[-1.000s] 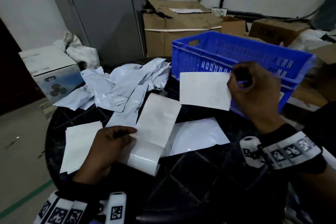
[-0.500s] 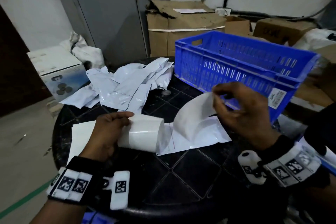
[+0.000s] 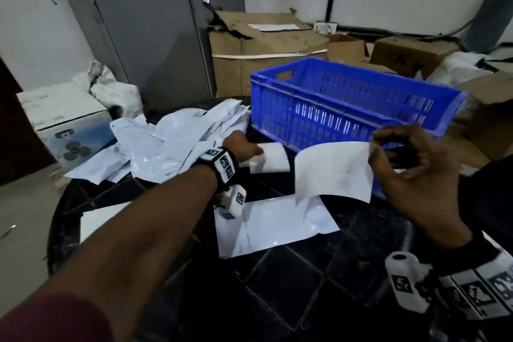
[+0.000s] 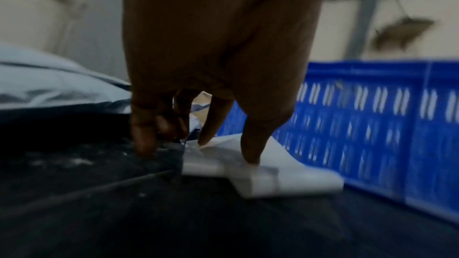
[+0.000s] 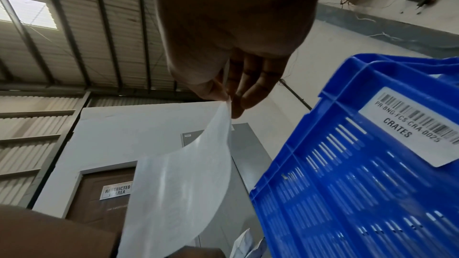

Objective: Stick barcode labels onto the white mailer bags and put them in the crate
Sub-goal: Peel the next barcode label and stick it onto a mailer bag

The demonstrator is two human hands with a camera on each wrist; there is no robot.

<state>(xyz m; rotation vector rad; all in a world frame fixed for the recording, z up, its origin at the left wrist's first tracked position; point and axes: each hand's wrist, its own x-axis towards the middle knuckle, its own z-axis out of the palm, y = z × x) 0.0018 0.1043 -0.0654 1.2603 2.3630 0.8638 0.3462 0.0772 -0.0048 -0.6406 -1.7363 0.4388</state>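
Observation:
My right hand pinches the top corner of a white label and holds it up in front of the blue crate. The right wrist view shows the label hanging curved from thumb and fingers. Below it a white mailer bag lies flat on the black table. My left hand reaches forward. Its thumb and forefinger tips rest on a folded white label strip that lies on the table beside the crate wall.
A pile of white mailer bags covers the table's far left. A white sheet lies under my left forearm. Cardboard boxes stand behind the crate, with a white carton and a grey cabinet at the left.
My left hand has carried the label strip from the table's front forward to the crate's side. My right hand has lifted the label up and to the right, away from the flat bag.

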